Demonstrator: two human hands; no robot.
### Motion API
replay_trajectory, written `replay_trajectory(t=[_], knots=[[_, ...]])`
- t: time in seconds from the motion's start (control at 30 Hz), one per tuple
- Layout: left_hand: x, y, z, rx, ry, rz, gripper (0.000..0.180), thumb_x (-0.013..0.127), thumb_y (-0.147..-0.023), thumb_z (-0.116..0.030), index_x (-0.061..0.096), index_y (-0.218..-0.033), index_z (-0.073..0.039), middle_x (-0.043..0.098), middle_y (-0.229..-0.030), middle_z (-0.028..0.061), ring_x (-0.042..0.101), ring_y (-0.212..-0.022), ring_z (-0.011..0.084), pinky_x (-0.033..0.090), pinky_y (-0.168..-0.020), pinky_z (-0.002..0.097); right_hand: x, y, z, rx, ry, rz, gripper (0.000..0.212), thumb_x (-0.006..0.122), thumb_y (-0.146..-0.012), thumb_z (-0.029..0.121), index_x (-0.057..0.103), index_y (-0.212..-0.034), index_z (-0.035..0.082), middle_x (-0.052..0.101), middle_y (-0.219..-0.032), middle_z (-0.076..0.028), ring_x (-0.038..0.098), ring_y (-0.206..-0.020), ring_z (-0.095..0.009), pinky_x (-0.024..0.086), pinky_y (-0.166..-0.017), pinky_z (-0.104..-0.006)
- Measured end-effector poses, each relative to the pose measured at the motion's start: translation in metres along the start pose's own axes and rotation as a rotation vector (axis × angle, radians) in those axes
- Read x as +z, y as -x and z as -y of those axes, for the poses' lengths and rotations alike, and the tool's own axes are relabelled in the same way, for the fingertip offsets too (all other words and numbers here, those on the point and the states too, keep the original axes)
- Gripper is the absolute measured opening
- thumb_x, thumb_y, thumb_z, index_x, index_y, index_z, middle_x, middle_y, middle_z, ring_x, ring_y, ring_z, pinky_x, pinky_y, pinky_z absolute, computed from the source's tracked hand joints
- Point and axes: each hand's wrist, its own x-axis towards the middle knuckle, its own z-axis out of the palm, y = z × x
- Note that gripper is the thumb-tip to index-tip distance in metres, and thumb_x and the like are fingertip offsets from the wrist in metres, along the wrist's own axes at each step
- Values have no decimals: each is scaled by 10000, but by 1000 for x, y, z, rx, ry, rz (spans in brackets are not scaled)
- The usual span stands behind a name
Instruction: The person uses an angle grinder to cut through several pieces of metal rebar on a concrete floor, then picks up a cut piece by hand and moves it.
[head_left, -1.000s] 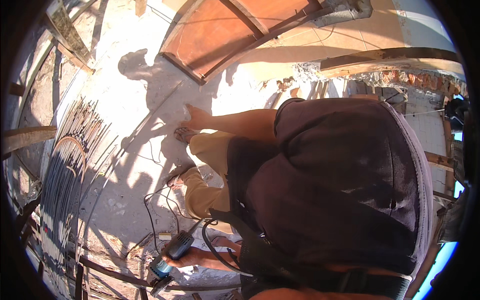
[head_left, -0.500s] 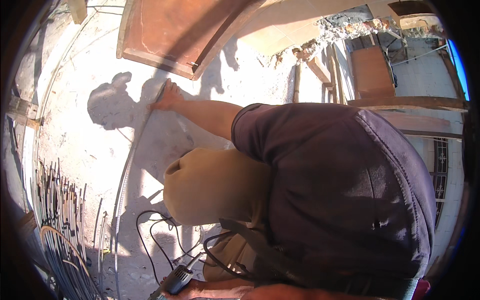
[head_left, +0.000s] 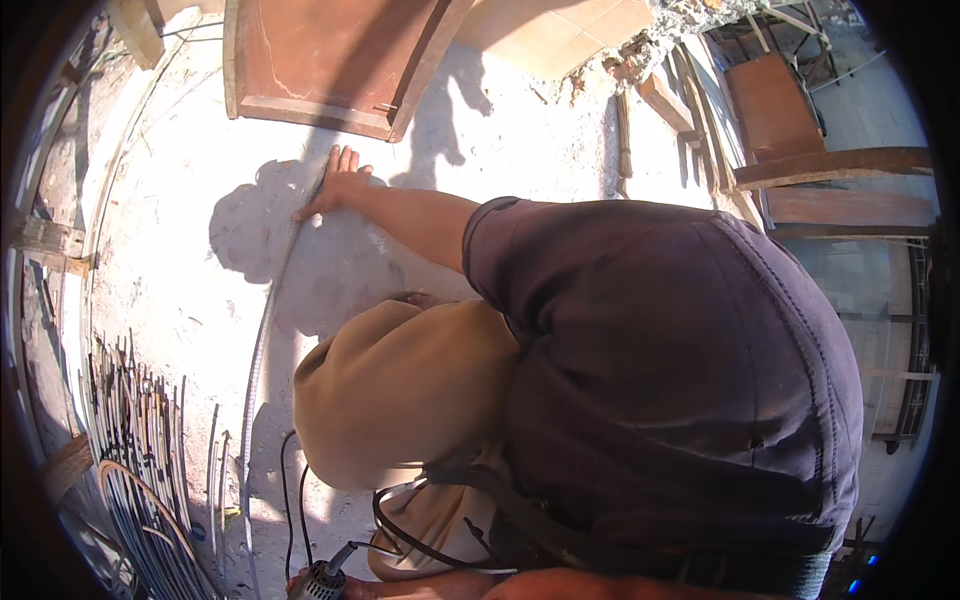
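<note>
Near the top centre my right hand, palm down, is held over a long thin ribbed rod on the dusty ground. The fingers are spread, with the rod passing between them and the thumb. At the lower edge my left hand is closed around a grey corded power tool. Vent slots and the cord end show; the working end is cut off by the frame. A black cord loops beside my khaki-covered knee.
Several loose rods lie bundled at lower left. A reddish wood-framed panel lies beyond my right hand. Broken concrete and timber beams stand at upper right. A long pale board runs along the left.
My right hand's fingers have spread apart over the rod. My left hand and the power tool have shifted left and down toward the lower edge. My view has shifted slightly.
</note>
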Motion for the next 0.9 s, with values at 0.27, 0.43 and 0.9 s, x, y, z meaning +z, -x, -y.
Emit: replay_trajectory(t=[0.27, 0.43, 0.9], knots=[[-9, -12, -5, 36, 61, -13, 438, 670, -927, -433, 646, -1061, -16, 681, -935, 116, 680, -805, 216, 563, -673, 314, 0, -9, -6, 59, 43, 74, 1783, 873, -424, 800, -215, -1552, -49, -114, -1663, -300, -158, -1550, -406, 18, -1171, -714], [-21, -23, -11, 56, 127, -47, 425, 667, -933, -427, 649, -1045, -17, 684, -915, 114, 682, -777, 209, 563, -647, 299, 2, -12, 8, 27, 97, 35, 1763, 861, -430, 814, -169, -1564, -60, -86, -1665, -302, -119, -1554, -421, 33, -1186, -695], [-70, -35, -38, -180, 313, 70, 544, 669, -900, -456, 606, -1142, 27, 666, -1042, 164, 685, -948, 271, 612, -810, 427, -10, -48, -17, -431, 48, 284, 1275, 854, -527, 758, 515, -1378, -130, 566, -1379, -337, 515, -1335, -449, 354, -1129, -560]])
